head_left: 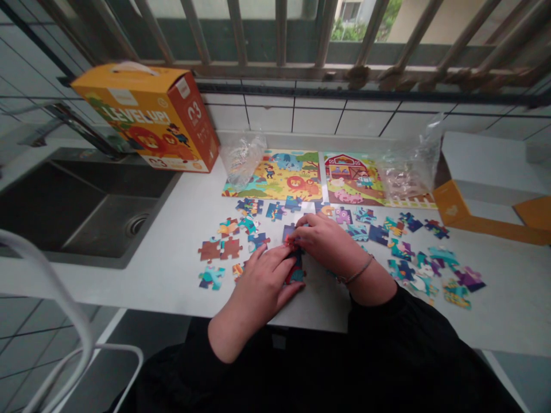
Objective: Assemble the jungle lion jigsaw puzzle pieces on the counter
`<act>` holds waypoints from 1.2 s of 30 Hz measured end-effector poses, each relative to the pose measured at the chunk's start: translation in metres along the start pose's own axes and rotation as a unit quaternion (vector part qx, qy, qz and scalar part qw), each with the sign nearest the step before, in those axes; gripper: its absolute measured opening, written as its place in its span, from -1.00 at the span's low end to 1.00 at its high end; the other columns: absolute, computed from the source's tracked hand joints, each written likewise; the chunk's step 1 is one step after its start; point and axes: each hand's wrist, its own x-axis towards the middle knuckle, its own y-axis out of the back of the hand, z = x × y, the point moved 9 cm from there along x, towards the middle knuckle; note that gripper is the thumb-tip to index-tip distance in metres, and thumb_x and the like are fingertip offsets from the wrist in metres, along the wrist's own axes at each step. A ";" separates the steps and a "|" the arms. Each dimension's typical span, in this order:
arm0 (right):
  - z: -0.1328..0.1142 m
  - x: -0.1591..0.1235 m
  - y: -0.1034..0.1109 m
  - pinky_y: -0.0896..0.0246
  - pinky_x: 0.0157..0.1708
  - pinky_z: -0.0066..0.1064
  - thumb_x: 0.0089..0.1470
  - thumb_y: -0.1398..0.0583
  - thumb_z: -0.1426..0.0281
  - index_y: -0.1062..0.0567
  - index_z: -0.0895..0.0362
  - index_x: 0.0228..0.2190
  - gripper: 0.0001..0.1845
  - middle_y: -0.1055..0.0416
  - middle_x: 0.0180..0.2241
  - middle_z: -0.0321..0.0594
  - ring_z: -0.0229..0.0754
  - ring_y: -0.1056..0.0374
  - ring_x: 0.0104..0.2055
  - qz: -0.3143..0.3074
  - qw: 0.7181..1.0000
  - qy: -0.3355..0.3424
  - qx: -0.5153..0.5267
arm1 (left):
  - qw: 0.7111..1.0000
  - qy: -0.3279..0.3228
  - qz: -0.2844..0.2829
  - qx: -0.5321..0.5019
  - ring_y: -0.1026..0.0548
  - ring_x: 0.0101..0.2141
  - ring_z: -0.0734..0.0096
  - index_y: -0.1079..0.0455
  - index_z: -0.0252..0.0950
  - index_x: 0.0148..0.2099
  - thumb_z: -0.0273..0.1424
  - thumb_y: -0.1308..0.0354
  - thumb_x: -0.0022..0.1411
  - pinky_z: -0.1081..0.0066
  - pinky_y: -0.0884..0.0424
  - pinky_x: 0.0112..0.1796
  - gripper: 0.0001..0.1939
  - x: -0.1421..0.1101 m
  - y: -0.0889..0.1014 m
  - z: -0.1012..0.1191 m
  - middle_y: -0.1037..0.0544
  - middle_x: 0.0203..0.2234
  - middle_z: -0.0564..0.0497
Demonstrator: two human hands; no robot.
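Two hands on the puzzle pieces (295, 274), mid-frame. My left hand (262, 275) lies over them, fingers loosely bent, palm down; can't tell if it grips anything. My right hand (322, 238) has thumb and fingers nearly closed at the upper pieces (actual hold hidden from me). Loose pieces (379, 234) flank both hands; orange box (148, 115), upper left.
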 end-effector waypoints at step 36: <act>-0.002 0.000 0.000 -0.30 0.08 -0.18 0.41 -0.25 0.48 -0.73 0.05 -0.16 -0.78 -0.63 0.03 -0.09 -0.01 -0.44 -0.02 -0.002 1.000 0.005 -0.008 | 1.000 0.005 -0.003 -0.005 -0.50 0.32 -0.07 -0.48 -0.25 0.24 -0.27 -0.32 0.46 -0.26 -0.28 0.41 -0.61 0.002 -0.001 -0.001 -0.53 0.34 -0.26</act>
